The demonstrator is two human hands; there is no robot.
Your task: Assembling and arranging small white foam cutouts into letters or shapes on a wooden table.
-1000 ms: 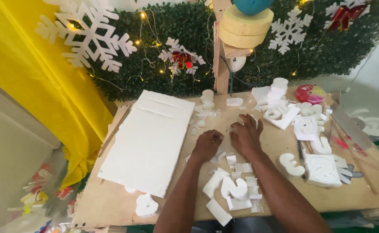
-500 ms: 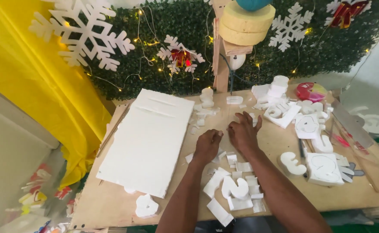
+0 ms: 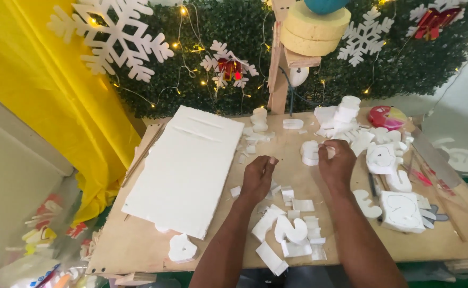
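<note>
My right hand (image 3: pixel 338 163) is closed on a rounded white foam piece (image 3: pixel 308 153), held just above the wooden tabletop (image 3: pixel 138 242) near its middle. To its left, my left hand (image 3: pixel 257 179) rests on the board in a loose fist with the thumb raised, and I see nothing in it. A large white foam sheet (image 3: pixel 186 168) lies left of that hand. Several small foam offcuts (image 3: pixel 292 226) are scattered in front of both hands.
More foam cut-outs (image 3: pixel 399 210) and tools crowd the right side of the board, and a curled foam piece (image 3: pixel 182 248) lies near the front left. A wooden post (image 3: pixel 277 74) stands at the back. A yellow curtain (image 3: pixel 42 106) hangs at left, against a green hedge wall with snowflakes.
My hands were close together over the board; the right one has moved right and away and now holds the rounded foam piece. The left hand stayed nearly in place.
</note>
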